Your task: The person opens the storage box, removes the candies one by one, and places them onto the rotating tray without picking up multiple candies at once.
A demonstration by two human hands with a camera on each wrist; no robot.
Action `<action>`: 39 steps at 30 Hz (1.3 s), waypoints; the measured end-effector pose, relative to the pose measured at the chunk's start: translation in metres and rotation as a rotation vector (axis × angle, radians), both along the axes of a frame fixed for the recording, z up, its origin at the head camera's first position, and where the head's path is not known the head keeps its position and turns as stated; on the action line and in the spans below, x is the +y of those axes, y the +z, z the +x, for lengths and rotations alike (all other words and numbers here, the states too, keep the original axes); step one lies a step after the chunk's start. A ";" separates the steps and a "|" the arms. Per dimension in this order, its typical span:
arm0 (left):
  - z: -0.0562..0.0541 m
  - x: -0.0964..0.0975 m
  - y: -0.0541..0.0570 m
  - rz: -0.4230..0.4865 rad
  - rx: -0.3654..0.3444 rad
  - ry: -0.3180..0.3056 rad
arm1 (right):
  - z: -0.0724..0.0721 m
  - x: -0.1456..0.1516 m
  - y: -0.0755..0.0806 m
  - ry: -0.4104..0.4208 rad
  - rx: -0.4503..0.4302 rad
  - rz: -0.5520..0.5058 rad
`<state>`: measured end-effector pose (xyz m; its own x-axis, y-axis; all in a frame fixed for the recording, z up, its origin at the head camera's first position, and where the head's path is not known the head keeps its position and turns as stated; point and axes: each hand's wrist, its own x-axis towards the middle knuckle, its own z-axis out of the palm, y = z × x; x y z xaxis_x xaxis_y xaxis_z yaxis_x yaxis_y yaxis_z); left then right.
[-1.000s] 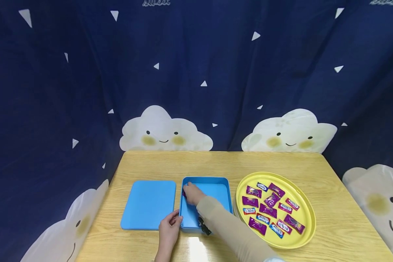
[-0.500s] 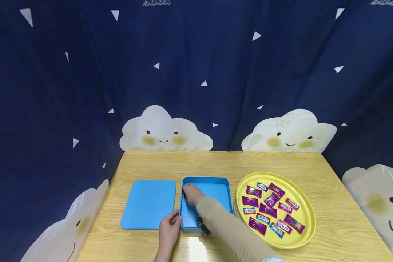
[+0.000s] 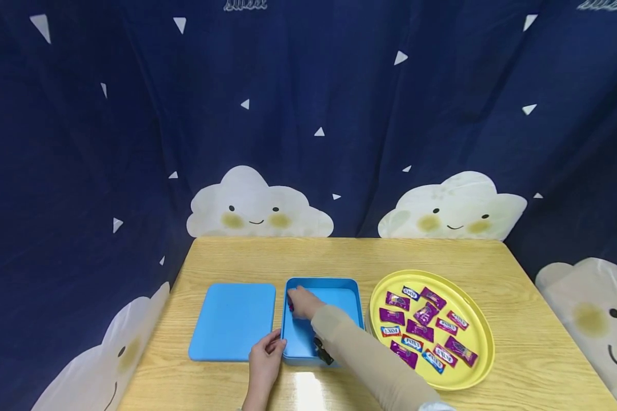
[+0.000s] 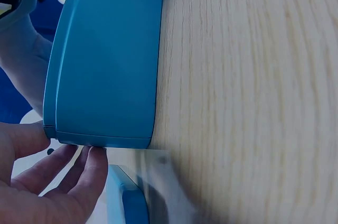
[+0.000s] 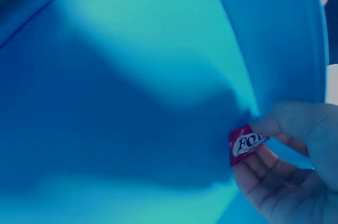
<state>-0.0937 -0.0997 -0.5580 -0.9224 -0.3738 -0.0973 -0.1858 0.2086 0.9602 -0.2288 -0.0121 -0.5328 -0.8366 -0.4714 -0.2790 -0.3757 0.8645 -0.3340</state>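
Observation:
My right hand (image 3: 304,302) reaches into the left side of a shallow blue box (image 3: 342,297). Thumb and fingers pinch a small wrapped candy (image 5: 248,142), red-purple with a white label, close over the box floor near a wall. In the head view only a purple bit of the wrapper shows under the fingers. At the box's front left corner is my left hand (image 3: 266,357); the left wrist view has its thumb at the rim and its fingertips against the outer wall, holding the box there.
A flat blue lid (image 3: 232,322) lies left of the box on the wooden table (image 3: 365,257). To the right stands a round yellow tray (image 3: 485,342) with several purple, red and blue wrapped candies. A dark blue curtain (image 3: 288,68) hangs behind the table.
Both hands stay nearly in place. My right hand shifts very slightly inside the box, and a little more of the purple wrapper shows at its fingertips.

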 end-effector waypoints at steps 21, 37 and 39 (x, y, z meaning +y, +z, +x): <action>0.000 -0.001 -0.001 -0.003 -0.042 -0.021 | 0.012 0.081 0.054 0.006 0.077 -0.329; 0.000 -0.001 -0.001 -0.016 -0.047 -0.034 | 0.032 0.212 0.047 -0.107 0.180 -0.455; 0.000 -0.001 -0.001 -0.021 -0.050 -0.034 | 0.038 0.226 0.045 -0.139 0.183 -0.459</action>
<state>-0.0938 -0.1006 -0.5590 -0.9287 -0.3451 -0.1359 -0.2258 0.2354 0.9453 -0.1906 0.2138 -0.4878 -0.9161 -0.3914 0.0875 -0.3551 0.6901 -0.6306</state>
